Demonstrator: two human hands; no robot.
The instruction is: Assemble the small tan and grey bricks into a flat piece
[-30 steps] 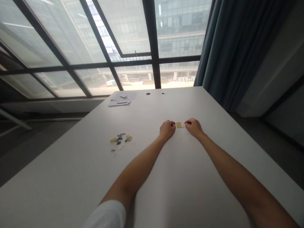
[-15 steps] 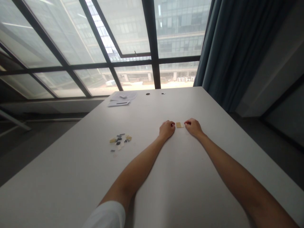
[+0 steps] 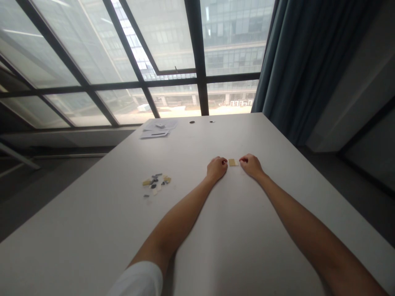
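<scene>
Basically, you've got the small tan-and-white panel (image 3: 232, 163) flat on the white table (image 3: 197, 139), right of frame centre, with your left hand (image 3: 217, 167) and right hand (image 3: 251, 165) just beside its opposite ends, probably so both edges sit within fingertip reach. Fingers on both are curled into a pinch, but can't tell whether either grips or touches anything. Loose small pieces (image 3: 154, 181) lie heaped left of centre, beyond your left forearm, likely to be reachable without crowding the panel; papers (image 3: 154, 134) sit farther off, upper left of centre.
</scene>
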